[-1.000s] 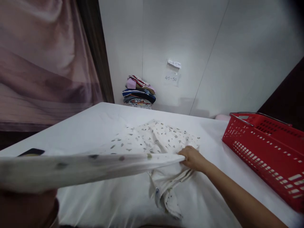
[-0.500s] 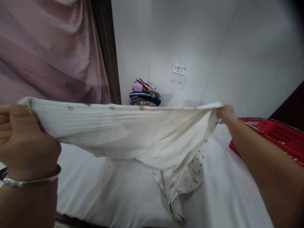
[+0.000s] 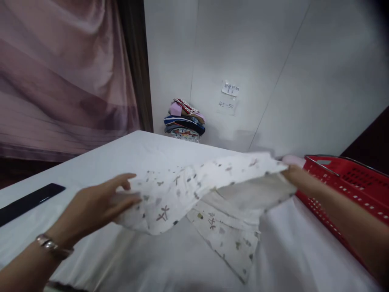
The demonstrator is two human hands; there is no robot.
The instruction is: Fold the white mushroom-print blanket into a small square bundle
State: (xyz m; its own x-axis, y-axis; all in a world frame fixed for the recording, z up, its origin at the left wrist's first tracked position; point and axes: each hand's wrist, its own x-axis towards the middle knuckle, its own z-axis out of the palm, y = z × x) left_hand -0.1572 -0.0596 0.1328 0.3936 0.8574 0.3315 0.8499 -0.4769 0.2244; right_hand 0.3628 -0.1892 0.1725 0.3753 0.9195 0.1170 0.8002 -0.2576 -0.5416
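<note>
A white garment [image 3: 182, 190] with a scattered leaf-and-sprig print hangs loosely above the white-covered table. One lower part of it droops down toward the near side. Its exact cut is hard to make out in the folds. My right hand [image 3: 293, 176] grips the garment's right end, the fingers partly blurred. At the left end is my left hand [image 3: 103, 202], wearing a silver bracelet [image 3: 50, 245]. Its thumb and forefinger are spread apart beside the cloth, and the other fingers are partly hidden.
A white-covered table [image 3: 152, 144] spreads beneath the hands. A dark flat object [image 3: 33, 200] lies at its left. Several folded clothes form a stack [image 3: 184, 121] at the back. On the right stands a red plastic basket [image 3: 358, 194]. Paper signs [image 3: 228, 97] are on the wall.
The garment was stretched taut between both hands; now it sags lower, with its printed side showing. My left hand has moved inward to the right and opened. My right hand has lowered.
</note>
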